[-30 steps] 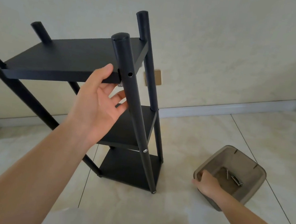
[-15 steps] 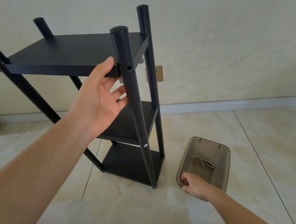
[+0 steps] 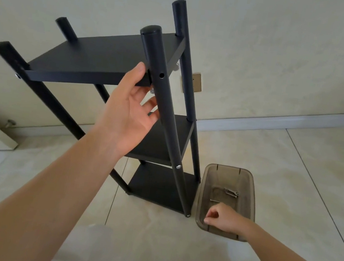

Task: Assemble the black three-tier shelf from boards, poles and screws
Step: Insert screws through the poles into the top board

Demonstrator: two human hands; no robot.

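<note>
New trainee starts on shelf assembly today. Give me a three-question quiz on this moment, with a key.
1. True or false: the screw hole in the near pole, level with the top board, has a screw in it.
2. Multiple choice: the right hand is A) on the top board, B) at the brown plastic bin, C) flat on the floor.
3. Fill in: the left hand holds the near corner of the ____ board.

Key: 1 false, the hole is empty; 2 B, fingers curled at the bin's near end, where small metal parts lie; 3 top.
</note>
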